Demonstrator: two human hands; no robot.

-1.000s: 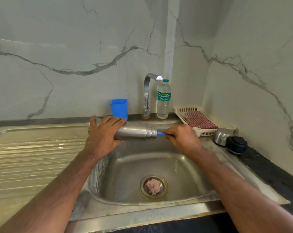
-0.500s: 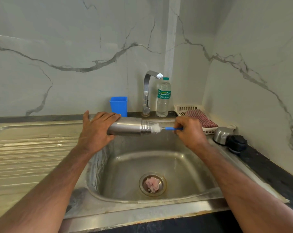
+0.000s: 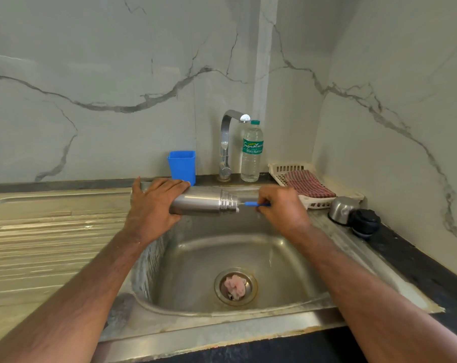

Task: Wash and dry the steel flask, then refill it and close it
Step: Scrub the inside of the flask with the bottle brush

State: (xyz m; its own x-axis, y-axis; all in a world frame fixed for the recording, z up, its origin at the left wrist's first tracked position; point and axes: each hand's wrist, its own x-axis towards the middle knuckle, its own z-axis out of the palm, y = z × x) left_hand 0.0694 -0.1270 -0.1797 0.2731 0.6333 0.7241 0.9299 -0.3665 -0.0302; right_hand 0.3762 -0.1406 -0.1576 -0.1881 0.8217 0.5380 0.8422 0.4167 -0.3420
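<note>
My left hand (image 3: pixel 154 204) grips the steel flask (image 3: pixel 203 204), held level above the back of the sink basin (image 3: pixel 230 247) with its open threaded mouth to the right. My right hand (image 3: pixel 282 208) pinches the blue handle of a bottle brush (image 3: pixel 251 204). The brush head is inside the flask mouth, with only a little white bristle showing at the rim. The flask's steel cup lid (image 3: pixel 341 206) and black stopper (image 3: pixel 365 222) lie on the counter at the right.
A tap (image 3: pixel 226 145) stands behind the sink, a blue cup (image 3: pixel 183 166) to its left and a water bottle (image 3: pixel 251 153) to its right. A white basket (image 3: pixel 315 203) holds a checked cloth (image 3: pixel 308 187). A pink scrap sits in the drain (image 3: pixel 235 285). The ribbed draining board (image 3: pixel 44 242) lies left.
The brush was pulled out until its white bristles showed, then pushed back into the flask mouth. My right hand moved right, then left again.
</note>
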